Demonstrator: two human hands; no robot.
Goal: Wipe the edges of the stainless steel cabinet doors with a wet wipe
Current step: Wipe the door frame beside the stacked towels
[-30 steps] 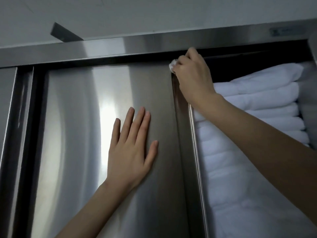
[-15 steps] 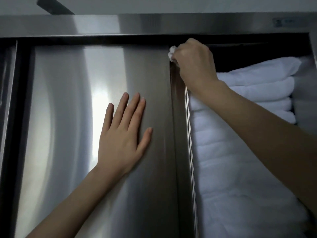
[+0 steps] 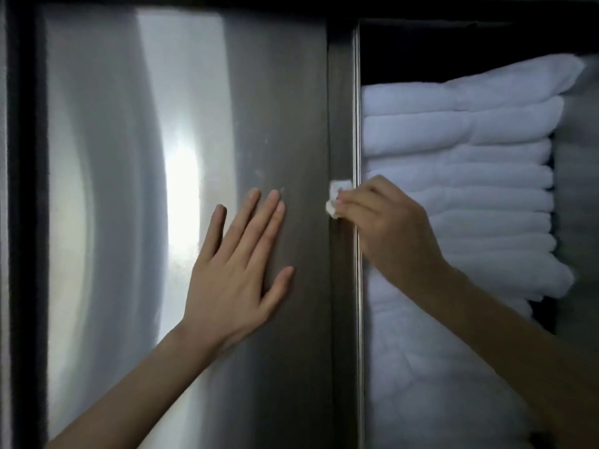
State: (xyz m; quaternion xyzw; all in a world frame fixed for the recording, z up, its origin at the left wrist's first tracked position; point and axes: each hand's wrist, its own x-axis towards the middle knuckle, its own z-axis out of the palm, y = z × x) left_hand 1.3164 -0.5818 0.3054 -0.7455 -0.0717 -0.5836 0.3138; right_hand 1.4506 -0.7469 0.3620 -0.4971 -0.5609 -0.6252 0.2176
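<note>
Many folded white towels [image 3: 460, 176] fill the open cabinet [image 3: 453, 40] — stacked.

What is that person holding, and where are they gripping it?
The right hand pinches a crumpled white wet wipe at its right side against the door edge. The left hand lies flat, holding nothing.

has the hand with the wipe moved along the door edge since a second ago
Yes. The right hand with the wet wipe has slid down the door edge, from its top corner to beside the towel stack's middle.
</note>
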